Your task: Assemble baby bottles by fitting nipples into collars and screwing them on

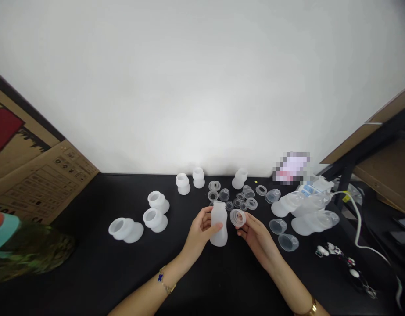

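My left hand (200,230) is wrapped round a frosted white plastic bottle (219,223), held upright just above the black table (90,267). My right hand (255,232) pinches a clear threaded ring cap (238,217) right beside the bottle's neck, its opening turned toward me. Just behind the hands lie several small clear rings and caps (237,197). A gold bracelet with a blue charm sits on my left wrist.
Several squat white bottles (155,210) lie and stand at left and along the back. Clear bottles (307,210) and cups (288,242) pile at right, with a white cable (360,224). A cardboard box (34,175) leans at left; a shelf frame (370,149) stands at right.
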`<state>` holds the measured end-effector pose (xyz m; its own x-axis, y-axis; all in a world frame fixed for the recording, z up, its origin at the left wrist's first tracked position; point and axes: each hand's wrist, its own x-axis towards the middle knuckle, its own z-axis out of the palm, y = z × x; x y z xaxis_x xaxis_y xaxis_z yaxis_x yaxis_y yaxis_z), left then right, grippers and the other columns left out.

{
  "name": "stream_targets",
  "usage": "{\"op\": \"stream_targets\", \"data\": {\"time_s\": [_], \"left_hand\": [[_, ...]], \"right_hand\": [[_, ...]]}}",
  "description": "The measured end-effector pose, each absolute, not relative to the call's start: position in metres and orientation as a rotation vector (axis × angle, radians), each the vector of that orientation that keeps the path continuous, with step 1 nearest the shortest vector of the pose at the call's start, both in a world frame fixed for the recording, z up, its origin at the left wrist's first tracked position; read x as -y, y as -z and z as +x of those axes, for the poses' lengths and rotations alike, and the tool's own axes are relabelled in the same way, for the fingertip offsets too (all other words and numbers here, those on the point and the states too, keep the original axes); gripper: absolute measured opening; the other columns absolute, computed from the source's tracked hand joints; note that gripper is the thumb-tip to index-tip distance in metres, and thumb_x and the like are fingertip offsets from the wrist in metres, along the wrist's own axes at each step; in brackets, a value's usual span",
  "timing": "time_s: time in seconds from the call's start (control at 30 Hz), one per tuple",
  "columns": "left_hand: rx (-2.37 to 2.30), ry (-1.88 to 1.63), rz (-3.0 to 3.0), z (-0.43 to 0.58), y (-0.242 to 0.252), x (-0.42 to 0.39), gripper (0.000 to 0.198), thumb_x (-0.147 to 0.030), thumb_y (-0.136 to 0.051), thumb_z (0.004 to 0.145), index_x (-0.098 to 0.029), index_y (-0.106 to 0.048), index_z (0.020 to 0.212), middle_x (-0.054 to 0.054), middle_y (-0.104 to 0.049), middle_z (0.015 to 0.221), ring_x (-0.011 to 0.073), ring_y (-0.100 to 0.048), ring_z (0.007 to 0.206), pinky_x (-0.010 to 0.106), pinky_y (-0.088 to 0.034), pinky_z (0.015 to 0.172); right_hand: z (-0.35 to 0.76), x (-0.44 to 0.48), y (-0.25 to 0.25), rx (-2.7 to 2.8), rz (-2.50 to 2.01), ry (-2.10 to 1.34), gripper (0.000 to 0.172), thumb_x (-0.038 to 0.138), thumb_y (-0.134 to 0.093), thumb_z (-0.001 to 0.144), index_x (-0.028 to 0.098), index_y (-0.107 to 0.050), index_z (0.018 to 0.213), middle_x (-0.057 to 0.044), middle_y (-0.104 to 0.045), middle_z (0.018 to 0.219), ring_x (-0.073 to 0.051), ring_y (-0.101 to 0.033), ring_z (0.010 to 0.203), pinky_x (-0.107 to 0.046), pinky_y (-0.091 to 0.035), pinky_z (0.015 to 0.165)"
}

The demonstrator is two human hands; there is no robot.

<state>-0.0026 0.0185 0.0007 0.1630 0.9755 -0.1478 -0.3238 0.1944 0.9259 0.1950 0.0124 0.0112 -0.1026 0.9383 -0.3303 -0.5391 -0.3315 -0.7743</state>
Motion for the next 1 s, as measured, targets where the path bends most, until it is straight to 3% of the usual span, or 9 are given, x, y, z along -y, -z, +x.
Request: {"op": "stream_targets", "data": {"time_s": [0.17,0.47,0.73,1.0], "left_hand": [[-0.949,-1.137,0.879,-0.0017,-0.0022,-0.0181,0.053,-0.038,-0.086,0.069,-0.019,-0.062,0.112,0.01,-0.074,0.102,0.025,-0.069,0.095,0.033,-0.051,0.084],[-0.938,-1.124,0.894,-0.0019,-0.001,-0.0179,0.053,-0.038,-0.086,0.07,-0.019,-0.061,0.113,0.011,-0.073,0.104,0.0247,-0.069,0.096,0.032,-0.051,0.084],[-0.942,-1.116,0.909,-0.0019,-0.0008,-0.018,0.053,-0.037,-0.085,0.071,-0.019,-0.061,0.113,0.01,-0.074,0.103,0.0251,-0.069,0.096,0.033,-0.051,0.084],[-0.936,-1.111,0.923,-0.0009,0.0003,-0.018,0.052,-0.036,-0.085,0.071,-0.019,-0.061,0.113,0.01,-0.074,0.102,0.0256,-0.07,0.095,0.034,-0.052,0.084]], "right_hand": [[0.1949,-0.0152,-0.0092,0.524,-0.969,-1.727,0.026,0.044,-0.082,0.078,0.019,-0.072,0.077,-0.001,-0.064,0.073,-0.014,-0.054,0.063,-0.028,-0.042,0.057],[0.1931,-0.0147,-0.0115,0.474,-0.941,-1.721,0.028,0.041,-0.083,0.078,0.018,-0.068,0.07,0.002,-0.055,0.064,-0.009,-0.041,0.053,-0.025,-0.039,0.052],[0.196,-0.0144,-0.0077,0.512,-0.939,-1.7,0.019,0.032,-0.086,0.075,0.021,-0.075,0.085,-0.001,-0.068,0.084,-0.014,-0.057,0.069,-0.029,-0.046,0.066],[0.1966,-0.0172,-0.0058,0.477,-0.968,-1.633,0.028,0.023,-0.09,0.069,0.023,-0.078,0.095,0.0,-0.069,0.091,-0.011,-0.055,0.067,-0.026,-0.05,0.067]]}}
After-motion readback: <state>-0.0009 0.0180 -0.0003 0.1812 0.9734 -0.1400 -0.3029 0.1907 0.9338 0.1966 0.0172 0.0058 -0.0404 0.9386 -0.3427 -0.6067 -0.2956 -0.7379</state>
